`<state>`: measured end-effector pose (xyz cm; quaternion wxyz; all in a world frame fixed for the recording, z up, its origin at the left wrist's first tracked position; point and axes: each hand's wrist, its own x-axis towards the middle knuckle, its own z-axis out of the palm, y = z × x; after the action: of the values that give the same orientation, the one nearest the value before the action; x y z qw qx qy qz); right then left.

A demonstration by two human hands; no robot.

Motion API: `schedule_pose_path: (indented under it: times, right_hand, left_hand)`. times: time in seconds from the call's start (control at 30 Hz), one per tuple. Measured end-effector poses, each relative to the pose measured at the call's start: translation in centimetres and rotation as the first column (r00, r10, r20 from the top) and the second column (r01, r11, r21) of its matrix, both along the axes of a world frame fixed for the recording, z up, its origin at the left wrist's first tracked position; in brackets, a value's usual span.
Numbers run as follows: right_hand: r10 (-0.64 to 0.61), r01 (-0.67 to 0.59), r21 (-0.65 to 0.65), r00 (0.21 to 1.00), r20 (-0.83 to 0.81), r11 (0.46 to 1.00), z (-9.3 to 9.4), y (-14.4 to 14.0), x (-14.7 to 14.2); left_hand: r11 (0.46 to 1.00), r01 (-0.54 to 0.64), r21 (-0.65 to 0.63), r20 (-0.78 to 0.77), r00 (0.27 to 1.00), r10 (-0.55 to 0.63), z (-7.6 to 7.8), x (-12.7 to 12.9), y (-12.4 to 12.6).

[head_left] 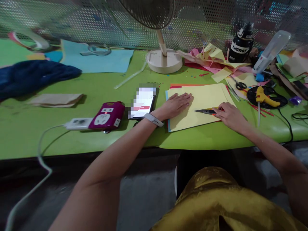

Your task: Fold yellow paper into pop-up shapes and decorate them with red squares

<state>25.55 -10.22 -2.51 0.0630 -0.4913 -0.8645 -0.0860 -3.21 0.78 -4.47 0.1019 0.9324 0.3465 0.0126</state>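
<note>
A stack of pale yellow paper [209, 93] lies on the green-covered table, with blue and red sheets showing at its edges. My left hand [176, 104] rests flat on the left part of the top sheet, fingers stretched out. At the right side of the stack, my right hand [228, 115] is closed around the handles of a pair of scissors [204, 111]. The dark blades point left across the yellow paper, where a cut line runs from their tip toward my left hand. Fingers cover most of the handles.
Left of the paper are a phone [144, 102] and a purple power strip [108, 115] with a white cable. A fan [164, 61] stands behind. To the right lie a yellow glue gun [266, 98], small scissors [240, 85], a black bottle [240, 45] and paper scraps [214, 53].
</note>
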Motion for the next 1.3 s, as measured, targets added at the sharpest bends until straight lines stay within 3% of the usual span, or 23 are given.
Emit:
schedule_pose_path:
  times: [0.2,0.53,0.9,1.17,1.3]
  right_hand:
    - [-0.042,0.042,-0.011,0.999,0.012,0.999,0.4,0.1,-1.9]
    - [-0.041,0.041,-0.021,0.999,0.002,0.999,0.6,0.3,-2.8]
    - [-0.024,0.025,-0.064,0.999,0.027,0.998,1.1,1.0,-4.3]
    - [0.039,-0.038,-0.069,0.999,0.024,0.997,1.0,1.5,-4.2]
    - [0.089,-0.09,-0.153,0.996,-0.014,0.984,1.2,0.8,-4.5]
  left_hand:
    - [1.0,-0.009,-0.013,-0.014,1.0,0.009,0.3,0.0,0.1]
    - [0.999,0.016,-0.029,0.048,0.999,-0.014,0.3,-0.1,0.5]
    - [0.999,0.006,-0.041,0.002,1.0,-0.006,0.7,0.1,0.4]
    - [0.999,0.022,-0.037,0.018,1.0,-0.021,0.3,0.0,0.7]
    - [0.999,0.027,-0.032,0.026,0.999,-0.026,0.0,-0.2,0.8]
